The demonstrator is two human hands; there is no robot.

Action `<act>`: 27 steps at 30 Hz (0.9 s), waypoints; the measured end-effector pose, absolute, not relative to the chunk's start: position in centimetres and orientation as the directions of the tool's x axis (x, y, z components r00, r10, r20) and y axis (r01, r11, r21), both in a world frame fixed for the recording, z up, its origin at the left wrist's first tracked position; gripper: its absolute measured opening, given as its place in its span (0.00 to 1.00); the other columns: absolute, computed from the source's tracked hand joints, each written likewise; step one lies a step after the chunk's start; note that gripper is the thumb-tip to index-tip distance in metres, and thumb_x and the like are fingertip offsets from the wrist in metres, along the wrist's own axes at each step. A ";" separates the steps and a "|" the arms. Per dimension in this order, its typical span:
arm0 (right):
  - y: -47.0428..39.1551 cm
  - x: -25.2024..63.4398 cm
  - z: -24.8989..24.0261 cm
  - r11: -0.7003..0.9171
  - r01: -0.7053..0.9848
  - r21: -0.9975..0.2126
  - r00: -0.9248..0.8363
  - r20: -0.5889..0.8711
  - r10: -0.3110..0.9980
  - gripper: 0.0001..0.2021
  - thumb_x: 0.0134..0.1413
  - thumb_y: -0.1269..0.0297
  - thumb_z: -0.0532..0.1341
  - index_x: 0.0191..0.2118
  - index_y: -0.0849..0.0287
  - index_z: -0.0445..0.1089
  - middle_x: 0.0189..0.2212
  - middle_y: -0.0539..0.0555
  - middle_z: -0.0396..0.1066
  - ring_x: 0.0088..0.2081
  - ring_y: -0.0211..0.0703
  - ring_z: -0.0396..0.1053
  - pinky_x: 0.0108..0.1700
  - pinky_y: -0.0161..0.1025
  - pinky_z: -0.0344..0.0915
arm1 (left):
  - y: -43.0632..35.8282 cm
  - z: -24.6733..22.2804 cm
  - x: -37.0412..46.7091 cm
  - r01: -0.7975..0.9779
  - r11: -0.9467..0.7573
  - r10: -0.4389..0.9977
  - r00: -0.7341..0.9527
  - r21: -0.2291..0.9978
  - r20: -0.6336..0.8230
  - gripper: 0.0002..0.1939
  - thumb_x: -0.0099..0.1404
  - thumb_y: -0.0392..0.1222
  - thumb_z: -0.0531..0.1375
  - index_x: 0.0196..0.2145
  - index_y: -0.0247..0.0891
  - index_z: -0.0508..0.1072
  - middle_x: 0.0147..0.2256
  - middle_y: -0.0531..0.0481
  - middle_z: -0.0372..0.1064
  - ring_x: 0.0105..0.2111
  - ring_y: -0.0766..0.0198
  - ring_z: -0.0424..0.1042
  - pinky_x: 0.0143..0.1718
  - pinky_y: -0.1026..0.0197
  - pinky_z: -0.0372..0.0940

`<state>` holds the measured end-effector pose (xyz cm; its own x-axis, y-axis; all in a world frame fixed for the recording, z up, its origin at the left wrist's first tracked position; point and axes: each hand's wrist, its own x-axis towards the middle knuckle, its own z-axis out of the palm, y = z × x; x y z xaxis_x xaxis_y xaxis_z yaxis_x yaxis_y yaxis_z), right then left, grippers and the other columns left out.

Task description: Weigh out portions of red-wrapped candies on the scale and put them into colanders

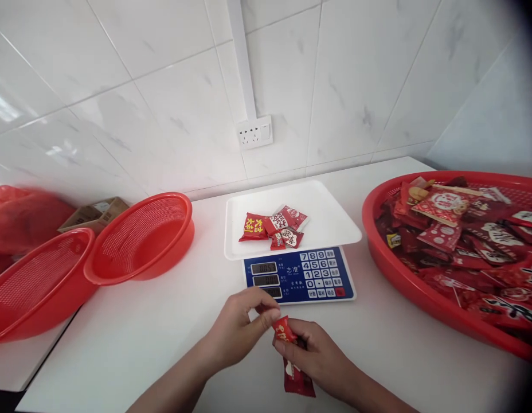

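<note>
In front of the scale, my right hand (315,350) is closed around small red snack packets. One red packet (282,328) sticks up above the thumb, and a darker red packet (294,378) hangs below the fingers. My left hand (244,324) pinches at the upper corner of the raised packet, thumb and forefinger together. Behind both hands stands a blue digital scale (294,272) with lit number displays. Its white tray (330,223) carries several red packets (274,226) in a loose cluster. The right hand partly hides the packets it grips.
A large red basket (380,258) heaped with red snack packets stands on the right. To the left are two red perforated baskets (163,241), a cardboard box (98,212) and a red plastic bag (25,221). A socket (255,133) is on the tiled wall behind the white table (163,338).
</note>
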<state>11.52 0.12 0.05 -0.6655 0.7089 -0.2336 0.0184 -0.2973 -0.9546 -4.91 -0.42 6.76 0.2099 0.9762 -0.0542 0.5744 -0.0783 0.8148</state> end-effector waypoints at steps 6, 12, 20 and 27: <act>0.1 11.7 0.0 -0.293 0.044 -0.955 -0.650 -0.250 0.718 0.22 0.46 0.45 0.61 0.22 0.57 0.53 0.20 0.44 0.53 0.23 0.34 0.52 0.26 0.32 0.51 | 4.0 8.1 -6.9 0.790 -0.313 0.932 0.150 0.527 0.330 0.15 0.66 0.48 0.53 0.47 0.42 0.69 0.48 0.43 0.69 0.52 0.54 0.63 0.52 0.50 0.58; 0.1 11.7 -0.1 -0.253 0.060 -0.966 -0.654 -0.229 0.721 0.20 0.48 0.49 0.59 0.22 0.57 0.52 0.20 0.44 0.52 0.24 0.34 0.51 0.26 0.32 0.50 | 8.5 7.7 -7.4 0.890 -0.272 0.960 0.225 0.367 0.166 0.28 0.67 0.55 0.46 0.59 0.37 0.57 0.57 0.38 0.60 0.57 0.49 0.57 0.55 0.45 0.53; 0.2 11.6 0.3 -0.254 0.064 -0.965 -0.647 -0.234 0.726 0.17 0.48 0.52 0.59 0.22 0.57 0.52 0.20 0.44 0.52 0.24 0.34 0.50 0.26 0.32 0.50 | 9.7 7.9 -5.3 0.915 -0.307 0.950 0.281 0.260 0.133 0.30 0.68 0.57 0.43 0.61 0.38 0.55 0.60 0.38 0.54 0.60 0.50 0.52 0.58 0.43 0.48; 0.1 11.7 -0.1 -0.229 0.081 -0.970 -0.637 -0.227 0.736 0.15 0.49 0.56 0.58 0.22 0.57 0.53 0.20 0.44 0.52 0.24 0.34 0.51 0.26 0.32 0.51 | 10.1 7.3 -5.0 0.905 -0.332 0.943 0.310 0.265 0.119 0.26 0.67 0.57 0.46 0.57 0.41 0.60 0.61 0.39 0.50 0.61 0.51 0.50 0.59 0.47 0.52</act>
